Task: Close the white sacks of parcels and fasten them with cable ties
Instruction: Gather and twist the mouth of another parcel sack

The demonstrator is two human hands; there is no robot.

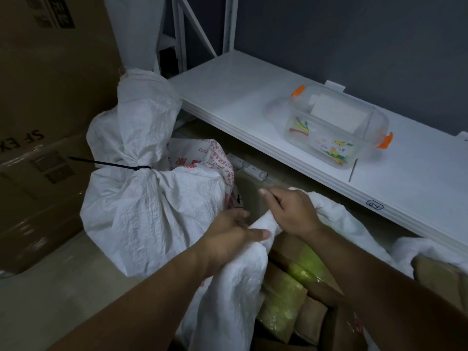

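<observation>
White sack (228, 295) rim: left hand (228, 234) pinches, right hand (293, 211) grips. Bunch tight before fetching cable ties (301, 126), 2 o'clock.

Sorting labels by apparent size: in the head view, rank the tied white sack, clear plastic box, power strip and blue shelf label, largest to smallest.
1. tied white sack
2. clear plastic box
3. power strip
4. blue shelf label
The sack may sit nearer the camera, yet its lead is plain.
</observation>
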